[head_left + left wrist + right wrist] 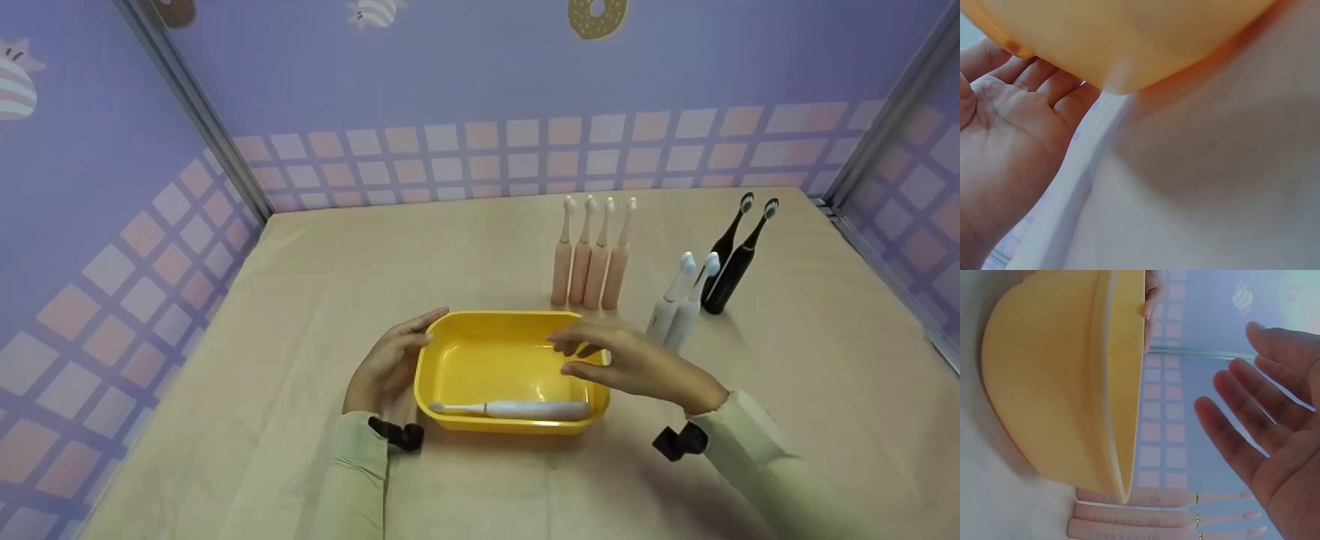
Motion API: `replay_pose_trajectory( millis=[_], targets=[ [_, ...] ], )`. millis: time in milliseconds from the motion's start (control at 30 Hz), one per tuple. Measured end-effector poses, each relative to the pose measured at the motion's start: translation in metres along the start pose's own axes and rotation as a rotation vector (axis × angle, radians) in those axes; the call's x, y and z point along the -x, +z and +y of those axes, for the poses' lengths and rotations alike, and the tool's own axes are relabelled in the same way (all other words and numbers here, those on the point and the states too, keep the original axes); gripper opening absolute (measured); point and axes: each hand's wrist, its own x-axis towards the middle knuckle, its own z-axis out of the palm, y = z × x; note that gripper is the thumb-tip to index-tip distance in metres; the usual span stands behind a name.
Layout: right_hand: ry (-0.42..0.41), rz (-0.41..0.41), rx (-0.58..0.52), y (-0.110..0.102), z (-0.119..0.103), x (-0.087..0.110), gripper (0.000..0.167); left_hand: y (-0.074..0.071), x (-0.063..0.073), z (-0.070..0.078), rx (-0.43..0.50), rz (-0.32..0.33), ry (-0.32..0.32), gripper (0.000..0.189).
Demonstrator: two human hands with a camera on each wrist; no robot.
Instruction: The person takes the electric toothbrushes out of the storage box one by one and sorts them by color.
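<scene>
A yellow plastic basin [480, 322] sits on the table before me. My left hand [386, 367] holds its left end, the thumb at the rim and the fingers along the outside. In the left wrist view the palm [1010, 129] faces the basin's outer wall [1157, 45]. One white electric toothbrush [536, 409] lies along the basin's near side, its head to the left. My right hand [637, 360] hovers over the basin's right end with fingers spread and nothing in them. The right wrist view shows those fingers [1230, 439] apart from the basin.
Several pink electric toothbrushes [597, 274] stand upright in a row behind the basin. Two white ones [675, 311] stand to the right, with two black ones [731, 277] behind them. Patterned panels [480, 90] border the table's back and sides.
</scene>
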Motion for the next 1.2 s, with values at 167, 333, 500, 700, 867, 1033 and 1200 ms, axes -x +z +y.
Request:
replay_pose_trajectory(
  millis=[167,333,500,700,867,1033,1200],
  targets=[
    [0.082,-0.143,-0.036,0.002,-0.003,-0.014,0.033,0.001,0.0,0.0,0.01,0.009,-0.006,0.054],
    [0.161,-0.26,-0.051,0.005,-0.003,-0.029,0.033,0.001,0.0,0.0,-0.005,0.014,-0.007,0.054],
    [0.22,-0.394,-0.028,0.008,-0.003,-0.043,0.033,0.001,0.001,0.001,0.011,0.013,-0.007,0.054],
    [0.273,-0.546,0.011,0.015,-0.002,-0.056,0.036,0.001,0.0,0.0,0.018,0.008,-0.008,0.054],
    [0.311,-0.641,0.044,0.02,0.001,-0.064,0.038,0.001,-0.001,0.0,0.006,-0.002,-0.004,0.054],
    [0.401,-0.702,0.035,0.025,0.003,-0.071,0.036,0.001,0.0,0.0,0.002,-0.014,0.006,0.054],
    [0.506,-0.761,0.017,0.029,0.006,-0.078,0.033,0.001,0.0,0.0,0.007,-0.008,0.003,0.054]
  ],
)
